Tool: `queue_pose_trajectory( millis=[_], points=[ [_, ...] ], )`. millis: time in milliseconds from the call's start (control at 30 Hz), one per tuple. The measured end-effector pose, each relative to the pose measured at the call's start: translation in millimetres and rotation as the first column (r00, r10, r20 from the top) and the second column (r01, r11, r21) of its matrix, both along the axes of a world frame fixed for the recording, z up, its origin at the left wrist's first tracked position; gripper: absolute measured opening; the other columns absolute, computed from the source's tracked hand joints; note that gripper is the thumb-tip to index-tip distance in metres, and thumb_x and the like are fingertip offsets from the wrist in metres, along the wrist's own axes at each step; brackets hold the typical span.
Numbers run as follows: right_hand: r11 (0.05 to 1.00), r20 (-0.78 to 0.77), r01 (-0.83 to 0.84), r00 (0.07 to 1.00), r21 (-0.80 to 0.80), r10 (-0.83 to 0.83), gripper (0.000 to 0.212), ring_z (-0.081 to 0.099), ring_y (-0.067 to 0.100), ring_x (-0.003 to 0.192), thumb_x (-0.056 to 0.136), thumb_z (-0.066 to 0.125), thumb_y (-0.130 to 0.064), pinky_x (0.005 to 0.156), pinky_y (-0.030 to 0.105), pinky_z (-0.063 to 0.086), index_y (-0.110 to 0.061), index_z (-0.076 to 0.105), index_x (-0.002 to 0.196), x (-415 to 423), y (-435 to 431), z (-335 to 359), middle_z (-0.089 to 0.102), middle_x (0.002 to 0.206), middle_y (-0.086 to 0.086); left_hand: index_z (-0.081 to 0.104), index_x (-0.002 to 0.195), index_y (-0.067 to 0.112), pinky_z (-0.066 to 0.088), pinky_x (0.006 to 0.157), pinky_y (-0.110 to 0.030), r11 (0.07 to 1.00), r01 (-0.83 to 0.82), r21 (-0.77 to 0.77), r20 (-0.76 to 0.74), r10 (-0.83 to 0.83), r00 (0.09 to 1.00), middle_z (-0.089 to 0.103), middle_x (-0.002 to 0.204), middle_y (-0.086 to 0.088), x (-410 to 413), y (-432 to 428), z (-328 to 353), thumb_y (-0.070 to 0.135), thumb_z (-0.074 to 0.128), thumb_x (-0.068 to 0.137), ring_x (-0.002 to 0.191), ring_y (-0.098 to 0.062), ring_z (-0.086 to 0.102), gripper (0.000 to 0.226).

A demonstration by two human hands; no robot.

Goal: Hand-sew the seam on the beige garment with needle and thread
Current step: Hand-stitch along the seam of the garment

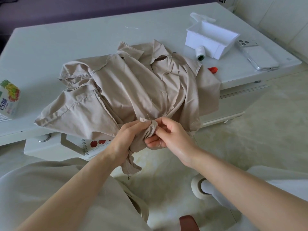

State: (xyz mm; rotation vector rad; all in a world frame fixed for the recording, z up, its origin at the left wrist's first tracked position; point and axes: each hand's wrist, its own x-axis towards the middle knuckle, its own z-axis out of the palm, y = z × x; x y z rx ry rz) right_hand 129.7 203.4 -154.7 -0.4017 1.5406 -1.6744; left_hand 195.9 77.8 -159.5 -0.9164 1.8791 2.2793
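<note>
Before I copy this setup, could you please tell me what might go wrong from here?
Left hand and right hand pinch a bunched garment fold; no needle shows, so a prick is possible. Loose thread on the right hand could snag. The garment overhangs the table and might slide.

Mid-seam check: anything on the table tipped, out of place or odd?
The thread spool lies on its side beside the white box and might roll. A red object is partly hidden by the beige garment. Nothing else stands out.
</note>
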Motion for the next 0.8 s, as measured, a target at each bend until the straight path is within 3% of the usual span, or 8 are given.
queue_pose_trajectory(
  millis=[200, 333, 467, 600, 800],
  points=[
    [0.987, -0.13, 0.037, 0.991, 0.156, -0.016, 0.016, 0.052, 0.002, 0.043, 0.097, 0.049, -0.009, 0.046, 0.013, 0.045, -0.007, 0.056, 0.083, -4.8, 2.2, -3.6, 0.054, 0.057, 0.001, 0.07, 0.087, 0.002, 0.051, 0.063, -0.024, 1.0, -0.011, 0.012, -0.046, 0.012, 0.999, 0.069, 0.076, -0.013, 1.0, -0.2, 1.2, 0.018, 0.053, 0.093, 0.069, -0.018, 0.064, 0.024],
    [0.984, -0.11, 0.035, 0.994, 0.176, -0.015, 0.016, 0.063, 0.005, 0.059, 0.095, 0.053, -0.009, 0.068, 0.022, 0.057, -0.01, 0.06, 0.082, -11.9, 3.3, -11.8, 0.064, 0.072, 0.002, 0.069, 0.086, 0.0, 0.052, 0.058, -0.019, 0.998, -0.038, 0.051, -0.084, 0.042, 0.996, 0.071, 0.074, -0.011, 0.8, -0.7, 2.1, 0.018, 0.052, 0.093, 0.065, -0.014, 0.066, 0.025],
    [0.987, -0.038, 0.024, 0.999, 0.158, -0.018, 0.01, 0.067, 0.013, 0.075, 0.093, 0.054, -0.002, 0.079, 0.025, 0.057, -0.008, 0.062, 0.09, -15.1, 4.2, -12.8, 0.067, 0.085, 0.008, 0.069, 0.085, 0.003, 0.052, 0.058, -0.02, 0.998, -0.041, 0.048, -0.088, 0.045, 0.995, 0.072, 0.075, -0.009, 0.6, -2.5, -0.1, 0.02, 0.053, 0.093, 0.065, -0.014, 0.067, 0.025],
    [0.995, 0.106, -0.009, 0.994, 0.096, -0.001, 0.015, 0.068, 0.018, 0.082, 0.091, 0.054, 0.004, 0.074, 0.025, 0.057, -0.005, 0.056, 0.103, -21.9, -1.2, -4.3, 0.066, 0.094, 0.013, 0.072, 0.092, 0.007, 0.052, 0.063, -0.022, 1.0, -0.017, 0.023, -0.055, 0.019, 0.998, 0.073, 0.085, -0.011, -1.1, -2.6, -4.5, 0.025, 0.055, 0.092, 0.072, -0.016, 0.067, 0.025],
    [0.978, -0.067, -0.065, 0.995, 0.197, 0.08, 0.015, 0.065, 0.011, 0.076, 0.094, 0.052, -0.001, 0.068, 0.019, 0.056, -0.014, 0.058, 0.094, -24.7, -12.9, 4.3, 0.067, 0.092, 0.007, 0.072, 0.091, 0.007, 0.055, 0.066, -0.021, 0.998, -0.053, 0.034, -0.073, 0.056, 0.996, 0.074, 0.084, -0.01, -5.0, -5.1, -7.1, 0.024, 0.053, 0.094, 0.073, -0.015, 0.069, 0.025]
  ],
)
